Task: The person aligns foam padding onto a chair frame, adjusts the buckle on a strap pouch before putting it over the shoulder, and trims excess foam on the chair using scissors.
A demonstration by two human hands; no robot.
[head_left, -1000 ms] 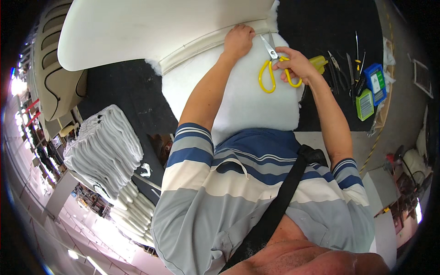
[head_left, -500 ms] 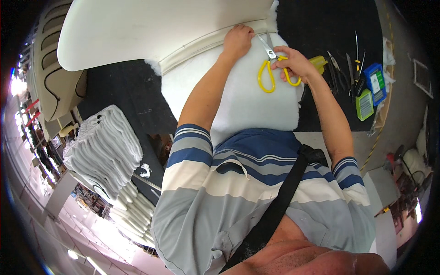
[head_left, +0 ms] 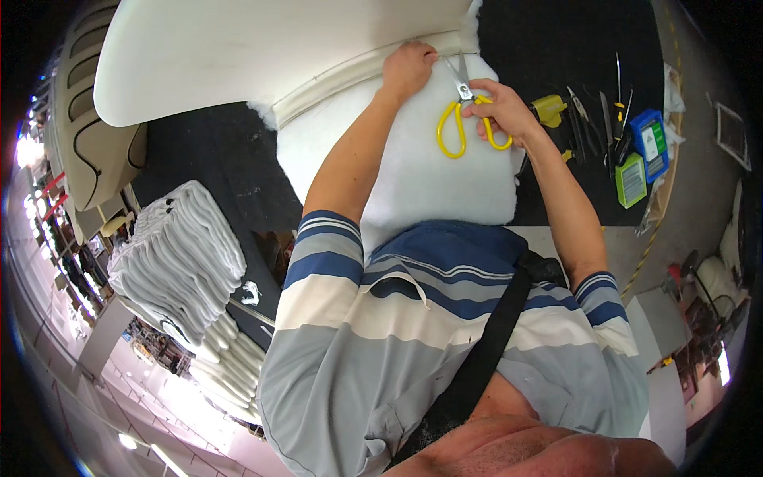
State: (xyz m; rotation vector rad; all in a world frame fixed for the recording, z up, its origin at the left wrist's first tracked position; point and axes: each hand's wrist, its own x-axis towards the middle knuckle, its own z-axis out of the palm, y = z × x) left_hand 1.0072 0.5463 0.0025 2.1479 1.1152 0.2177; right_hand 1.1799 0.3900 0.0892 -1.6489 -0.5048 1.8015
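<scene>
Off to my right on the black table (head_left: 556,32) sit two small flat packs – a blue one (head_left: 650,135) with a white and green label, and a green one (head_left: 632,180) with a pale label just below it – beside a row of hand tools (head_left: 606,119). My right hand (head_left: 502,111) is closed through the yellow handles of the scissors (head_left: 463,111), blades pointing up at the padding's (head_left: 429,171) top edge. My left hand (head_left: 409,67) is curled, pinching that edge beside the blades, under the white panel (head_left: 262,48).
</scene>
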